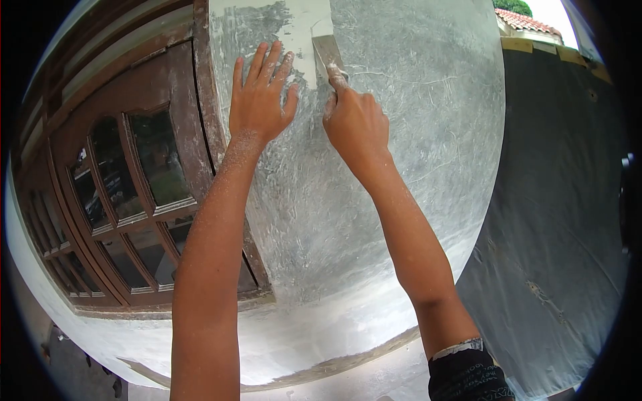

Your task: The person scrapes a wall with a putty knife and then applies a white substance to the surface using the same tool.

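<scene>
My right hand (359, 123) is closed around a scraper (328, 55), its index finger stretched along the flat metal blade. The blade lies against the grey wall (414, 134), beside a pale cream patch (302, 40) with ragged edges. To the left, my left hand (263, 97) rests on the wall with its fingers spread, holding nothing. White dust covers the fingers of both hands and the left forearm. The scraper's handle is hidden inside my right hand.
A brown wooden window frame (204, 87) with glass panes borders the wall on the left. Dark sheeting (555, 200) hangs on the right. Low on the wall runs a whitish band (314, 334). Beyond the wall's top right stands a tiled roof (528, 21).
</scene>
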The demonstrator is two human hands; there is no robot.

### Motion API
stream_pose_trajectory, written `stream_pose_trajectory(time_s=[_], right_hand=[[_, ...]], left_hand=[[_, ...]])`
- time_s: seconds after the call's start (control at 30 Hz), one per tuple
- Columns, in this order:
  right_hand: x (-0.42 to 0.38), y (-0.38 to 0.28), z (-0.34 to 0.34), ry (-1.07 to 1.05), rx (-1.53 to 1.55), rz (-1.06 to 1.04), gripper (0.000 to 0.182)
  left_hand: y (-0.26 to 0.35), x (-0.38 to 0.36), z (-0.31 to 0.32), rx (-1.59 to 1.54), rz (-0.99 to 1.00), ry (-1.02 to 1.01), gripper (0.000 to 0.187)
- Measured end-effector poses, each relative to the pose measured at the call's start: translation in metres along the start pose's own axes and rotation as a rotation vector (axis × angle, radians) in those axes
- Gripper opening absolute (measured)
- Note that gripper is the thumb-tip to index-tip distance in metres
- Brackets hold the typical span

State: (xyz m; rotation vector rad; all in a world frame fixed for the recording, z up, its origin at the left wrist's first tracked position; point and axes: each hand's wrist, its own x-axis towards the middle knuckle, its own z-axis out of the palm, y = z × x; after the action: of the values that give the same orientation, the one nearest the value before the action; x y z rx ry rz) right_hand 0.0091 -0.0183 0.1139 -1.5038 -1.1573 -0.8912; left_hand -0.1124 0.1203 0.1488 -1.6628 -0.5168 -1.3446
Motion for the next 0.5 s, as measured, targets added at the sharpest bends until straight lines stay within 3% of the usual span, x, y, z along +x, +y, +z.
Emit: stream_pose_trajectory(time_s=[0.23, 0.3, 0.43, 0.5], right_hand=[[-0.005, 0.001, -0.002, -0.081, 0.007, 0.045, 0.047], [0.013, 0.0, 0.001, 0.027, 0.031, -0.008, 0.048], [0.003, -0.003, -0.003, 0.025, 0.002, -0.006, 0.048], [-0.015, -0.001, -0.007, -0.085, -0.01, 0.059, 0.046]], left_hand=[[0.001, 0.001, -0.001, -0.017, -0.001, 0.008, 0.053], [0.002, 0.001, -0.002, -0.025, 0.005, 0.005, 0.053], [0.0, 0.0, 0.0, -0.026, 0.007, 0.014, 0.053], [0.001, 0.0, 0.0, -0.033, 0.009, 0.018, 0.053]])
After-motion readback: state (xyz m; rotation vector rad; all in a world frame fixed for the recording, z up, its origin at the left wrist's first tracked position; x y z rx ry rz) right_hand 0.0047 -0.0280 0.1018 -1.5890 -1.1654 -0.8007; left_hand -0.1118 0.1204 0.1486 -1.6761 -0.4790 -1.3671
